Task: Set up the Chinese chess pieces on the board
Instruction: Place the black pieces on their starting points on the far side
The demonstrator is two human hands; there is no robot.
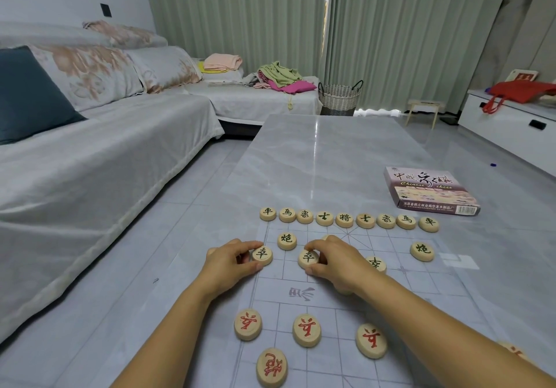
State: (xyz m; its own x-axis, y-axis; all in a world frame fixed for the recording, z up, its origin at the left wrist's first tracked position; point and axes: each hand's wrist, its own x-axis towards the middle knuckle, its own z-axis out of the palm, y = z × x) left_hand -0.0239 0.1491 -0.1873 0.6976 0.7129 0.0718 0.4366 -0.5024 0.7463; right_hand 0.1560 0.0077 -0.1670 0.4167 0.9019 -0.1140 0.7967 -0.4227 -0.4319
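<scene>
The leftmost black soldier (262,254) sits on the left edge line of the board (421,285), pinched at its rim by the thumb and forefinger of the left hand (231,262). The right hand (337,262) pinches a second black soldier (307,259) the same way, in the same row. Holding each disc by the rim leaves the character readable and probably lets it be slid exactly onto its line crossing.

A third black soldier (376,264) lies just behind the right wrist, partly hidden. The rest of that row, out to the right, looks unfilled, so the soldiers seem to be going down from left to right. Whether the right palm hides another piece cannot be told.

Beyond them stand two black cannons (286,241) (422,250) and the full black back rank (344,219) of nine discs, almost rim to rim. Nearer the person are red soldiers (306,330) and a red cannon (271,366). The chess box (430,190) lies aside on the tabletop (331,153), clear of the grid.
</scene>
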